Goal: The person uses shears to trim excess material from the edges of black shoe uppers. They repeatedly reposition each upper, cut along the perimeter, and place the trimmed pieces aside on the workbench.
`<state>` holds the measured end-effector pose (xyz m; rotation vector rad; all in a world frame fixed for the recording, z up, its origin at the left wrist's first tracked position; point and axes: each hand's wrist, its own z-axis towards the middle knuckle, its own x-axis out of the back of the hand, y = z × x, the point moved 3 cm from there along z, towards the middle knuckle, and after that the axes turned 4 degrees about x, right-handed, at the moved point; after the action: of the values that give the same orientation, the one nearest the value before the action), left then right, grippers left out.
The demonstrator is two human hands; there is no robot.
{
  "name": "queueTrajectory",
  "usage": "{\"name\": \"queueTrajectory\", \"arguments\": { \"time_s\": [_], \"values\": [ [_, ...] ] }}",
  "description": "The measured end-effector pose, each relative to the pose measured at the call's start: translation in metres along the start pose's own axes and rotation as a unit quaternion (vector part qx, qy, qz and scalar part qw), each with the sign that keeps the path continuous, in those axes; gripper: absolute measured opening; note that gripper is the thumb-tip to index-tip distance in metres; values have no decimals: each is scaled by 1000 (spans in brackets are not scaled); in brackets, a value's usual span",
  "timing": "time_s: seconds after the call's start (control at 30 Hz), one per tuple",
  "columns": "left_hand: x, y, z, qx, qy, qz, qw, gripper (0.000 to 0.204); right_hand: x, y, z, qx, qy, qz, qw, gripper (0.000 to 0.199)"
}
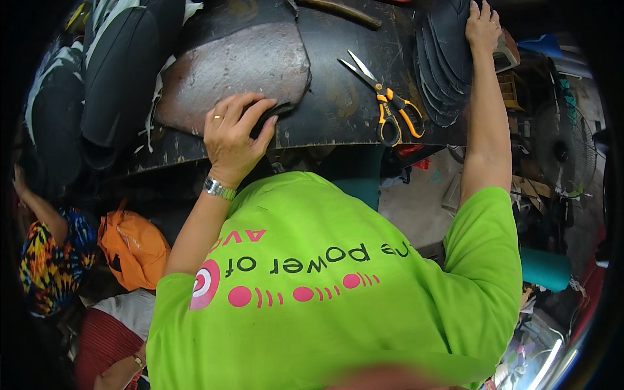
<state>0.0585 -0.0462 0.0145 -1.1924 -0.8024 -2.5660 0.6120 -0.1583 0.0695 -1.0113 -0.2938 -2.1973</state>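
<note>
My left hand is at the near edge of a flat brown-grey slab with a worn, shiny surface. Its fingers are bent, and a dark edge or strip shows between fingers and thumb; what it is I cannot make out. Stretched far to the right, my right hand grips the far right side of a stack of black sole-shaped pieces, its fingertips partly cut off by the frame. Between the slab and the stack lie orange-and-black scissors, blades parted and pointing up left.
More long black rounded pieces with white edging pile up at the left of the dark table. A wooden handle lies at the back. An orange bag, a fan and other people's arms surround the table.
</note>
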Motion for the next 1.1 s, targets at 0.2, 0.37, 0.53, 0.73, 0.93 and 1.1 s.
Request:
{"name": "queueTrajectory", "arguments": {
  "time_s": [0.2,0.37,0.53,0.73,0.93,1.1],
  "values": [
    [-3,-1,-4,-18,9,7,1000,24,0,-6,-42,22,-15,-23,999,64],
    [1,0,-7,-67,6,-25,997,25,15,-10,-76,47,-28,1,999,82],
    [-2,23,-57,-99,-329,-451,824,38,19,-6,-95,42,-42,-20,998,80],
    [-24,-24,-123,34,-527,-380,759,61,10,0,-113,9,-65,-94,993,72],
    [-15,-87,-143,155,-639,15,753,61,11,4,-133,76,-44,-51,995,85],
    [21,-66,-113,123,-525,-63,840,44,37,-9,-153,118,-86,-79,986,83]
  ]
}}
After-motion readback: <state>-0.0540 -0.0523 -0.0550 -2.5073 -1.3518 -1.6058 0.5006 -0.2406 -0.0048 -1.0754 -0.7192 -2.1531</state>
